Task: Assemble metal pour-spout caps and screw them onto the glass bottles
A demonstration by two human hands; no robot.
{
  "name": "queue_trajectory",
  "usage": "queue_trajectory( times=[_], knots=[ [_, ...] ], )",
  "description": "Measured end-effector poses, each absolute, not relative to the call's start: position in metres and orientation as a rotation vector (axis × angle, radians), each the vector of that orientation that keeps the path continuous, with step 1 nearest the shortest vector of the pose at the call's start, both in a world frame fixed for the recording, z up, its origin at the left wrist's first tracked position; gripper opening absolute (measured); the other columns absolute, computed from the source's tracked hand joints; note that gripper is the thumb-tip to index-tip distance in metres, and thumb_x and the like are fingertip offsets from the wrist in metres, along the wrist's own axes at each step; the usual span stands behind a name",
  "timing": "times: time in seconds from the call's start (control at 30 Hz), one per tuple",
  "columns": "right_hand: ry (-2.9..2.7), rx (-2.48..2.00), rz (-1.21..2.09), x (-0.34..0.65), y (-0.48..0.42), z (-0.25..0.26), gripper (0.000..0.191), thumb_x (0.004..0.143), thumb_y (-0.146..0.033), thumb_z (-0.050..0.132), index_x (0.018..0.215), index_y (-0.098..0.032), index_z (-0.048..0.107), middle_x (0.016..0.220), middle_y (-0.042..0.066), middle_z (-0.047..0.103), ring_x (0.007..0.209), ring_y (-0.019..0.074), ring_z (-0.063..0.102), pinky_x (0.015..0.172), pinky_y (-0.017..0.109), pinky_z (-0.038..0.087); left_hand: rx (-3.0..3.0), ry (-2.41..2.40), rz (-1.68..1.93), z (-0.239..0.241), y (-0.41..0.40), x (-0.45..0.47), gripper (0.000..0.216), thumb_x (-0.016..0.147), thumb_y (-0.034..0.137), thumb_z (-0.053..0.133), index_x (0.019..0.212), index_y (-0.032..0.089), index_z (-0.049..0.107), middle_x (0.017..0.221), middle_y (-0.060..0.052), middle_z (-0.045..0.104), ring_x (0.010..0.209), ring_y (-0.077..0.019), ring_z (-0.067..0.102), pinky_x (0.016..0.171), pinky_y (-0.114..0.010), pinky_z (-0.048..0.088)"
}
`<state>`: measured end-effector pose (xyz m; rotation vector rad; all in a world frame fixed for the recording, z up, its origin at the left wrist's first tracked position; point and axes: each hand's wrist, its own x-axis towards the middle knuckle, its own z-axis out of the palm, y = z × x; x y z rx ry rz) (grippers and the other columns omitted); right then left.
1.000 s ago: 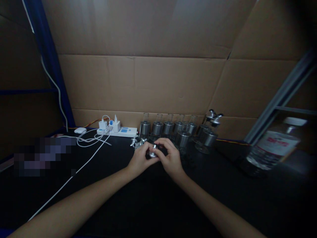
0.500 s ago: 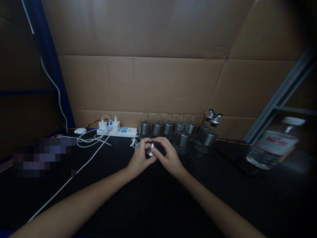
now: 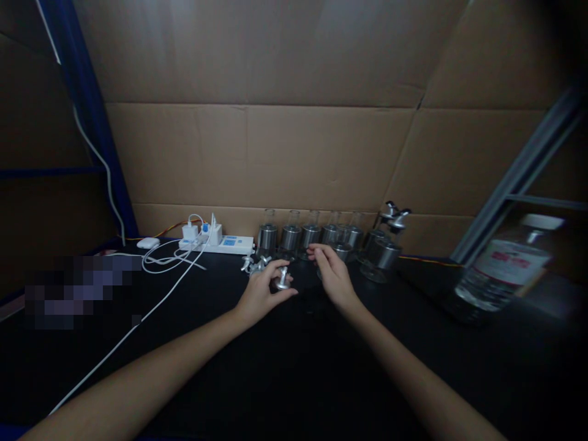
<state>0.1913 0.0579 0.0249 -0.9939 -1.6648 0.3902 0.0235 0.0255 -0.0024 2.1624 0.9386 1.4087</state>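
Note:
My left hand [image 3: 263, 292] pinches a small silver metal cap with a spout [image 3: 282, 280] just above the black table [image 3: 294, 367]. My right hand [image 3: 331, 274] has its fingers loosely curled and reaches toward a glass bottle with a metal collar [image 3: 340, 251] right behind it. What the right fingers hold, if anything, is hidden. A row of several similar bottles [image 3: 291, 236] stands along the cardboard wall. A few more silver caps [image 3: 255, 264] lie left of my left hand.
A white power strip [image 3: 219, 242] with plugs and white cables [image 3: 169, 260] lies at the back left. Two bottles with spout caps [image 3: 384, 245] stand at the row's right end. A large plastic water bottle [image 3: 503, 269] rests at the right. Cardboard walls close off the back.
My hands were together on the silver cap. The right hand has let go and moved right and back toward the bottles; the left hand keeps the cap.

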Motion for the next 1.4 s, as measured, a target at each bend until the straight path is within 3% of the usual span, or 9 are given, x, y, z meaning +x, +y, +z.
queue_trajectory(
  times=[0.27,0.53,0.63,0.83,1.07,1.4],
  knots=[
    [-2.144,-0.936,0.223,0.208,0.055,0.04,0.019,0.074,-0.021,0.051,0.093,-0.017,0.052,0.088,0.005,0.056,0.082,0.016,0.053,0.076,0.033,0.042,2.162,0.885,1.362,0.0,0.024,0.024,0.046,0.068,0.025,0.062,0.108,0.018,0.04,0.089,-0.006,0.063,0.084,-0.0175,0.059,0.079,-0.032,0.042],
    [-2.613,-0.985,0.194,0.207,0.048,0.041,0.008,0.069,-0.016,0.058,0.074,-0.021,0.061,0.083,0.003,0.055,0.086,0.0176,0.05,0.077,0.035,0.038,2.162,0.914,1.361,0.0,0.025,0.024,0.045,0.067,0.024,0.062,0.106,0.018,0.041,0.089,-0.005,0.063,0.084,-0.0175,0.059,0.078,-0.03,0.042],
    [-2.651,-0.972,0.191,0.206,0.048,0.038,0.006,0.067,-0.018,0.061,0.072,-0.021,0.061,0.084,0.002,0.054,0.087,0.0179,0.049,0.077,0.034,0.037,2.154,0.933,1.379,0.0,0.024,0.025,0.043,0.067,0.023,0.062,0.105,0.018,0.041,0.087,-0.004,0.063,0.082,-0.017,0.059,0.077,-0.029,0.042],
    [-2.691,-0.928,0.143,0.2,0.047,0.027,0.019,0.065,-0.017,0.063,0.083,-0.023,0.059,0.093,0.003,0.051,0.092,0.0182,0.045,0.078,0.033,0.036,2.144,0.978,1.388,0.001,0.023,0.026,0.044,0.066,0.023,0.063,0.103,0.018,0.041,0.083,-0.003,0.062,0.076,-0.0163,0.059,0.071,-0.028,0.043],
    [-2.68,-0.887,0.128,0.192,0.048,0.018,0.008,0.07,-0.015,0.057,0.075,-0.021,0.06,0.088,0.003,0.051,0.087,0.0169,0.046,0.074,0.031,0.038,2.144,0.984,1.389,-0.001,0.024,0.026,0.045,0.064,0.021,0.064,0.102,0.019,0.041,0.083,-0.001,0.061,0.077,-0.0163,0.059,0.071,-0.028,0.042],
    [-2.647,-0.934,0.154,0.195,0.051,0.017,0.013,0.066,-0.011,0.059,0.076,-0.02,0.06,0.084,0.002,0.052,0.084,0.0165,0.048,0.073,0.03,0.039,2.109,0.933,1.425,-0.002,0.025,0.027,0.04,0.065,0.02,0.062,0.097,0.019,0.036,0.081,-0.001,0.06,0.074,-0.0152,0.058,0.07,-0.028,0.042]
  ],
)
